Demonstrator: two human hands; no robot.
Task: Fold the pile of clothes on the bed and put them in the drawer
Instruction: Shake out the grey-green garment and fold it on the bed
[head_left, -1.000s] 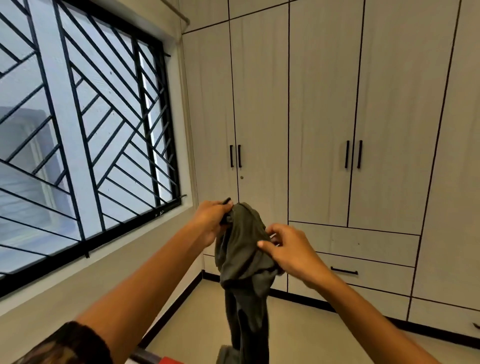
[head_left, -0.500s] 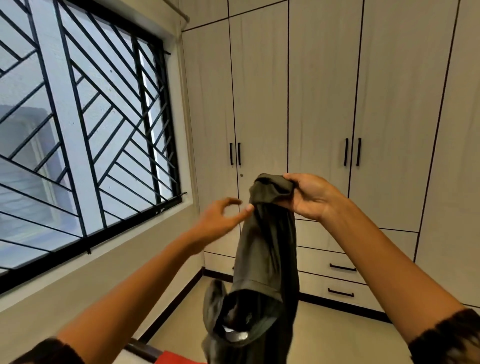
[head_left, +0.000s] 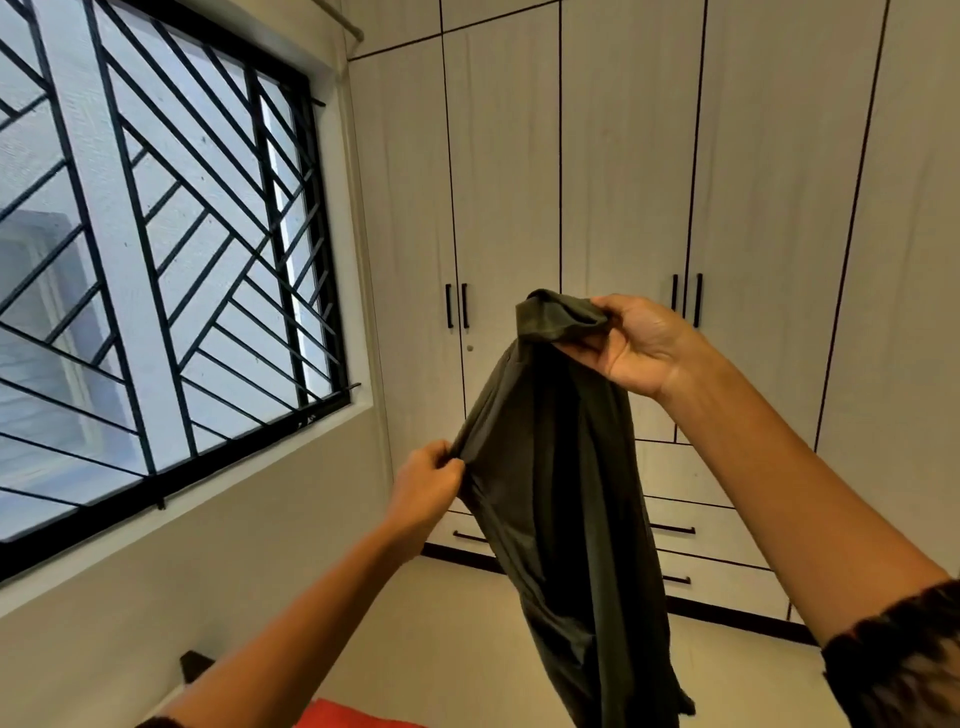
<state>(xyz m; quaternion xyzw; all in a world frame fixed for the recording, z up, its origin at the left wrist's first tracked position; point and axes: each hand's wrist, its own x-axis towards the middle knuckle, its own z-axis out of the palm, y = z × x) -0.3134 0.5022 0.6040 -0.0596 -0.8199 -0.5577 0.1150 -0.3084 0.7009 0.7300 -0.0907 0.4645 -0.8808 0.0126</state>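
My right hand grips the cloth top, my left hand pinches its side. Not folded yet; drawers behind it are closed.

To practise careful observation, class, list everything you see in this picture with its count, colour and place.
garment: one, dark olive, held up mid-frame, hanging down
window grille: one, black, left wall
wardrobe: one, pale wood-grain, back wall
door handles: four, black, two pairs on wardrobe doors
drawers: several, pale, under the doors
red fabric: one, bottom edge
left hand: one, pinching garment's side
right hand: one, gripping garment's top
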